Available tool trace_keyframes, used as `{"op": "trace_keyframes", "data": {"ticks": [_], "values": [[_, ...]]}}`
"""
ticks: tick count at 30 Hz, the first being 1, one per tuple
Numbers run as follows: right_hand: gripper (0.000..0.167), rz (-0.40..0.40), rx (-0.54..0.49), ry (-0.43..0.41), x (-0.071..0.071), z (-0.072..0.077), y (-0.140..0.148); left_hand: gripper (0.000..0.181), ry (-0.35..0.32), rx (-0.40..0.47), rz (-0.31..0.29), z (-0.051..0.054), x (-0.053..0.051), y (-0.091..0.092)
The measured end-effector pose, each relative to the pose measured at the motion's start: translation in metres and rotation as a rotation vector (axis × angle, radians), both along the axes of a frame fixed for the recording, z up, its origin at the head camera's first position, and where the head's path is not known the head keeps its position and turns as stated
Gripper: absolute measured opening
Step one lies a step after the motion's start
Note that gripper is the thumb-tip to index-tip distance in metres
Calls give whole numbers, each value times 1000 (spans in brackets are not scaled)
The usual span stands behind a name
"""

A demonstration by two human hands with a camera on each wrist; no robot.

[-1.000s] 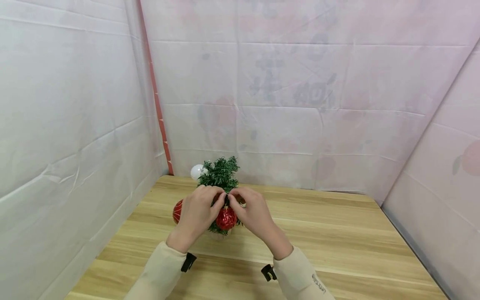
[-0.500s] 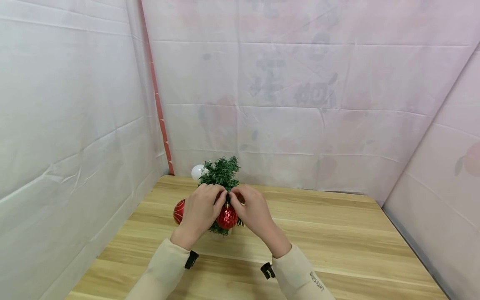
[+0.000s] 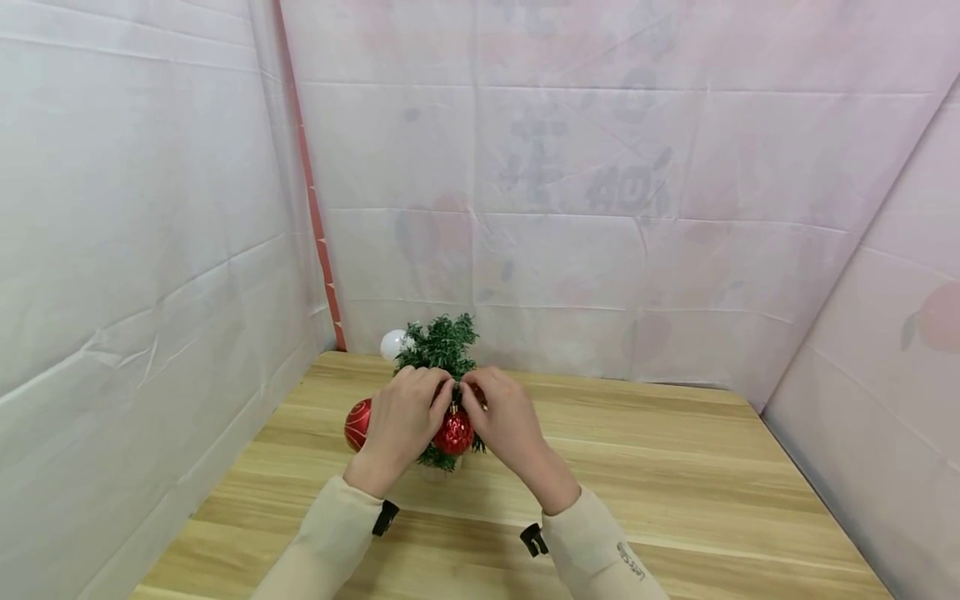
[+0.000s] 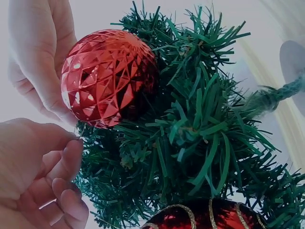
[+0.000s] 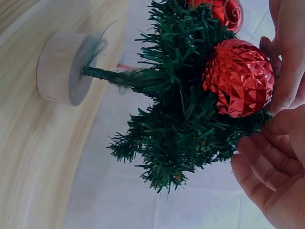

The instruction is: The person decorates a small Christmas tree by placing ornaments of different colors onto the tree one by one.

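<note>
A faceted red Christmas bauble (image 3: 453,432) hangs against the front of a small artificial Christmas tree (image 3: 442,343). Just above it, the fingertips of both hands meet closely. My left hand (image 3: 402,417) pinches with thumb and forefinger at the bauble's top; a bit of thin string shows there in the left wrist view. From the other side my right hand (image 3: 508,421) pinches at the same spot, its other fingers loosely curled in the right wrist view. What lies exactly between the fingertips is mostly hidden. The tree's round pale base (image 5: 59,69) stands on the table.
Left of the tree hangs a red bauble with swirled lines (image 3: 357,425), partly behind the left hand. A white bauble (image 3: 393,344) sits at the tree's upper left. The wooden table (image 3: 637,467) reaches to white cloth walls (image 3: 570,250) behind and beside it.
The red bauble has risen very slightly, and both hands have shifted a little while staying at its top. The tree stands where it was.
</note>
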State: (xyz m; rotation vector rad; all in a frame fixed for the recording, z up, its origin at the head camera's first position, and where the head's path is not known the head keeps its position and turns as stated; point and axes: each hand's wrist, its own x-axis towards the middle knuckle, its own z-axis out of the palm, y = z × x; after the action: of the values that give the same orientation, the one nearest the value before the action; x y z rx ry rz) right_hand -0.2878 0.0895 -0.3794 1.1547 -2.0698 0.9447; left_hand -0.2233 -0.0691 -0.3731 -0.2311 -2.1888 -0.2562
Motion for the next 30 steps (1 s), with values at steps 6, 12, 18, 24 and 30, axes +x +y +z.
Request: {"op": "trace_keyframes", "data": {"ticks": [6, 12, 18, 24, 30], "values": [[6, -1, 5, 32, -2, -2, -3, 7, 0, 3, 9, -1, 1, -1], [7, 8, 28, 44, -3, -2, -3, 7, -1, 3, 24, -1, 0, -2], [6, 5, 41, 59, -4, -5, -2, 8, -10, -19, 22, -3, 1, -1], [5, -7, 43, 102, -5, -9, -2, 8, -6, -19, 25, -4, 2, -1], [5, -22, 57, 108, -4, -11, -3, 6, -12, -4, 33, -5, 3, -1]]}}
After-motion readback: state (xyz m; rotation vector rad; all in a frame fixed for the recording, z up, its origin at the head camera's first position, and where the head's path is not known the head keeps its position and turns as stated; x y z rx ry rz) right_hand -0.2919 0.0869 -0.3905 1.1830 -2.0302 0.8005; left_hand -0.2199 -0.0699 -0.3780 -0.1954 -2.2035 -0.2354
